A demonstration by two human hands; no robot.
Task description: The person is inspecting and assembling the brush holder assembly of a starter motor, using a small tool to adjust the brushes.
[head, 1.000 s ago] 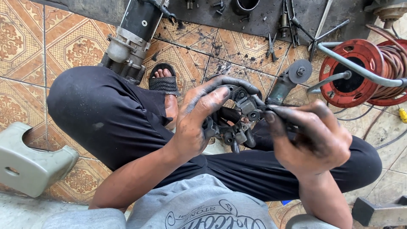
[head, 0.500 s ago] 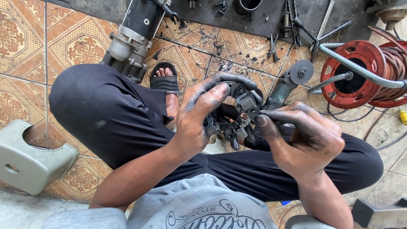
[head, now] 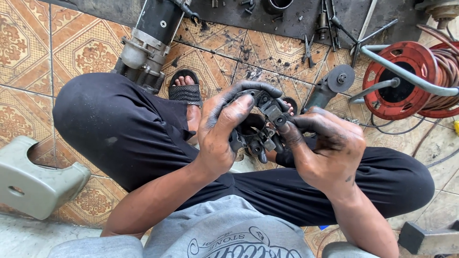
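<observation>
ahead: angle grinder (head: 330,86), starter motor (head: 150,40) | right: cable reel (head: 406,79) | left: stool (head: 33,179)

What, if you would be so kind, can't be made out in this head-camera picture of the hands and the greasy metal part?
- Black metal assembly, head view: its middle and lower half are hidden by the left hand and right hand.
- Right fingertips: whether they hold a small tool is too dark to tell.
- Red cable reel: cut off by the right edge.
- Motor housing: cut off by the top edge.
</observation>
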